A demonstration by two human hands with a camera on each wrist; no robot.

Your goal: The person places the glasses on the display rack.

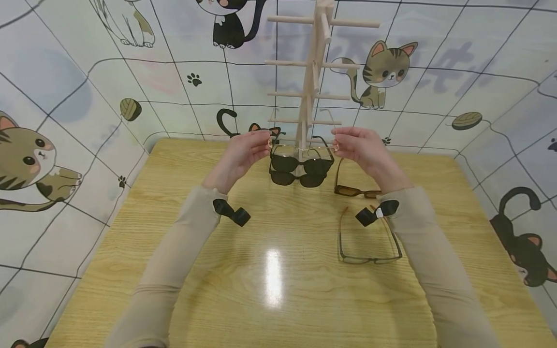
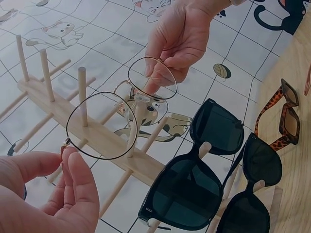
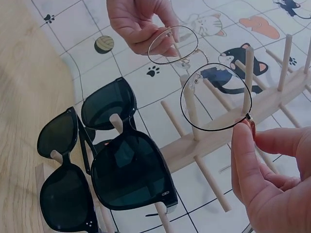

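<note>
A pair of thin round wire-rimmed eyeglasses (image 1: 303,149) is held up in front of a wooden eyeglass rack (image 1: 316,79), lenses toward me. My left hand (image 1: 245,152) pinches the hinge at one side between thumb and fingers. At the opposite hinge, my right hand (image 1: 361,150) pinches likewise. The temples reach back toward the rack's pegs. Two pairs of black sunglasses hang low on the rack, the upper pair (image 3: 129,167) above the lower pair (image 3: 67,196). In the head view the wire rims partly overlap the upper sunglasses.
Tortoiseshell sunglasses (image 1: 348,191) lie on the wooden table (image 1: 217,290) right of the rack, partly behind my right wrist. Nearer, dark-rimmed eyeglasses (image 1: 370,260) lie with temples unfolded. Bare pegs (image 1: 289,63) stick out higher up the rack. A cat-print sheet (image 1: 165,92) stands behind.
</note>
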